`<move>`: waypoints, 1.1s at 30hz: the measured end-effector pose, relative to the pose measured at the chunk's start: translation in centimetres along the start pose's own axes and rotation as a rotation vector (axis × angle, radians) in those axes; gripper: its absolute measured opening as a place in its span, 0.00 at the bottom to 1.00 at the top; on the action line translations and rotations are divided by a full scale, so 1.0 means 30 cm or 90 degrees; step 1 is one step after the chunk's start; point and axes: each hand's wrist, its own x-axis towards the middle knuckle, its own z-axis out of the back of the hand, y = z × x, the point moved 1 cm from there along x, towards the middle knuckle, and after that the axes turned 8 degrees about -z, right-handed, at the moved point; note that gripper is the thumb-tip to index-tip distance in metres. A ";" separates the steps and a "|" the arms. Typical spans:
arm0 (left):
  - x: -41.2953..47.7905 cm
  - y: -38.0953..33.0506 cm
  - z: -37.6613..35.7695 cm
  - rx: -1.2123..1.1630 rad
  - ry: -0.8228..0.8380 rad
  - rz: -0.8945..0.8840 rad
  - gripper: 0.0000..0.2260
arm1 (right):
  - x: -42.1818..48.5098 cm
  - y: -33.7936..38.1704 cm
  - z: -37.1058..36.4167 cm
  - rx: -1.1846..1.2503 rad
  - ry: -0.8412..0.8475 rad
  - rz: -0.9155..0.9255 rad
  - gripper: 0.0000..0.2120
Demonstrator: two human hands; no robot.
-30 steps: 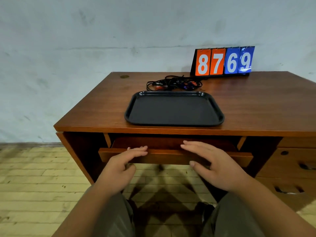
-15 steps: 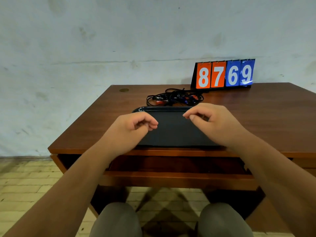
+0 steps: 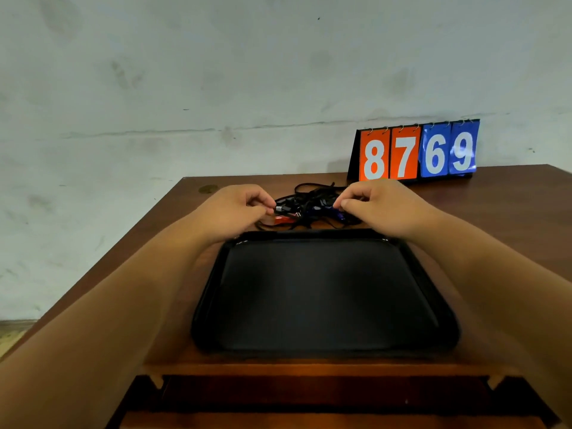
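Two hands: the left hand (image 3: 238, 209) and right hand (image 3: 380, 209) reach past the far rim of the tray (image 3: 213, 292) and meet the cable bundle (image 3: 309, 209) from opposite sides.
Left hand: fingers curled, with thumb and forefinger pinching a metal-tipped plug at the bundle's left edge.
Right hand: fingers curled, with the tips nipping a lead at the bundle's right edge. Which lead is too small to tell.
Cable bundle: a loose tangle of black leads with red and blue parts. It lies on the desk (image 3: 510, 212) just beyond the tray, and no part of it is inside the tray.
Tray: black, shallow and rectangular, lying flat near the desk's front edge, between the person and the bundle.
Number board (image 3: 414, 153): two orange and two blue cards reading 8769, standing at the back of the desk behind the bundle.
Pull-out shelf (image 3: 309, 397): sits under the desk's front edge.
Step in hand: judged to be taking hold of the bundle, with grips made at both ends and no lift begun.
Next move: probably lifting the bundle or drawing it apart. This calls for a firm pinch, both hands rising together, and trailing loops kept clear of the tray's far rim, since knotted leads may snag.
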 end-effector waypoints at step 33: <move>0.273 0.314 -0.121 0.212 0.129 -0.165 0.17 | 0.398 0.019 -0.305 -0.235 0.111 0.137 0.18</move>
